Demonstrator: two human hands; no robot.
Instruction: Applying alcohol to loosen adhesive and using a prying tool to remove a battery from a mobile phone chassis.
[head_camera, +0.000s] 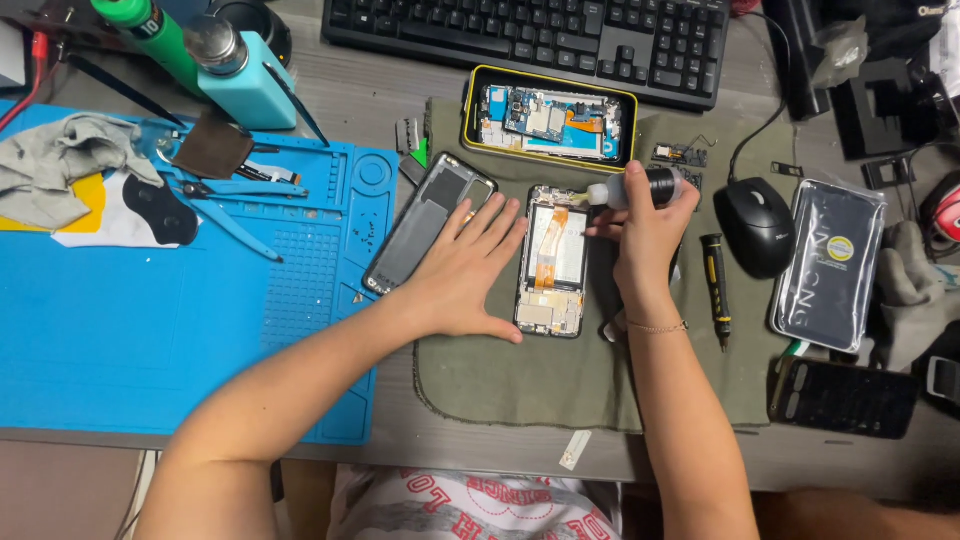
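Note:
An opened phone frame (552, 262) with an orange flex cable lies on a green cloth mat (520, 380). My left hand (462, 272) rests flat and open on the mat, its fingers against the frame's left edge. My right hand (645, 235) grips a small black glue bottle (640, 187) with a white nozzle, tipped sideways with the tip at the frame's upper right corner. A dark back cover (425, 225) lies just left of my left hand. A second opened phone in a yellow case (548, 117) sits above.
A blue work mat (150, 330) with tweezers (225, 215), a grey rag (50, 165) and bottles lies left. A keyboard (530, 35) is at the back. A mouse (755, 225), a black screwdriver (716, 285), a packaged screen (830, 265) and a dark phone (845, 398) sit right.

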